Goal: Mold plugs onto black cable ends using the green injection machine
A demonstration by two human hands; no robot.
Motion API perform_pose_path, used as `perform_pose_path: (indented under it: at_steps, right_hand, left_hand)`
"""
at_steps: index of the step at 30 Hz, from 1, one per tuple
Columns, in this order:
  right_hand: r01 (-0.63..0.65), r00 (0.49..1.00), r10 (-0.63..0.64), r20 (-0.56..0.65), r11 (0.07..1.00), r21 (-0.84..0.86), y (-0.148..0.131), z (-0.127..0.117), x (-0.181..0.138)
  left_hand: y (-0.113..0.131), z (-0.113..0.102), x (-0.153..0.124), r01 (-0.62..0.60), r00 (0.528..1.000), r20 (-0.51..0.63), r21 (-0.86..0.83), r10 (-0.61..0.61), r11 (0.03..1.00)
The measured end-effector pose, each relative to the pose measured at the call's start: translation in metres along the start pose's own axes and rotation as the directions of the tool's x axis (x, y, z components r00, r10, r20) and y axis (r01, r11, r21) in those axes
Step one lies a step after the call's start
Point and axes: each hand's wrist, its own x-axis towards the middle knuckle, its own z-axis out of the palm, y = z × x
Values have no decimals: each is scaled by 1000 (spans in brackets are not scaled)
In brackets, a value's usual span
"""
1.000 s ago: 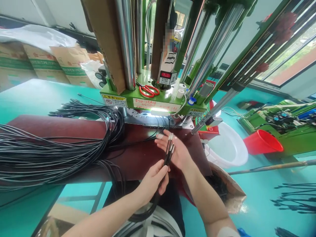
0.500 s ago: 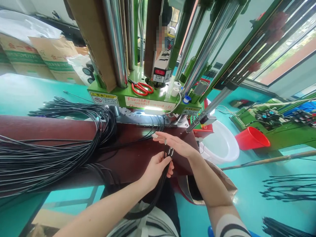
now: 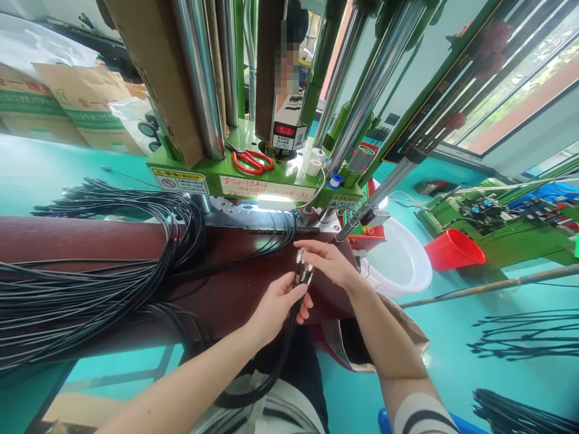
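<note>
My left hand (image 3: 278, 304) is closed around a bundle of black cables (image 3: 286, 349) that curves down over my lap. Shiny metal connectors (image 3: 307, 275) stick up from the bundle above the left thumb. My right hand (image 3: 329, 260) pinches the metal end of one cable between thumb and fingers, just above the left hand. Behind the hands, several thin black cables (image 3: 286, 232) run into the metal plate (image 3: 226, 218) of a green machine (image 3: 208, 158).
A large coil of black cables (image 3: 90, 295) lies across the brown table (image 3: 67, 232) at left. Red-handled scissors (image 3: 251, 161) rest on the machine. To the right are a white tub (image 3: 423, 271), a red bucket (image 3: 456, 250) and a pole (image 3: 488, 284). An open paper bag (image 3: 409, 331) stands below the table.
My right hand's outstretched fingers have bent in and closed on a connector. The connectors have spread apart above my left hand, which keeps its hold. The view has shifted slightly.
</note>
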Motion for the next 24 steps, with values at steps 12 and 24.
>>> perform_pose_path:
  at_steps: [12, 24]
  right_hand:
    - [30, 987, -21, -157, 998, 55, 22, -4, -12]
    - [193, 969, -204, -138, 977, -87, 5, 5, -27]
  left_hand:
    - [3, 0, -3, 19, 1000, -18, -16, -19, 1000]
    - [-4, -1, 3, 25, 1000, -3, 58, -25, 998]
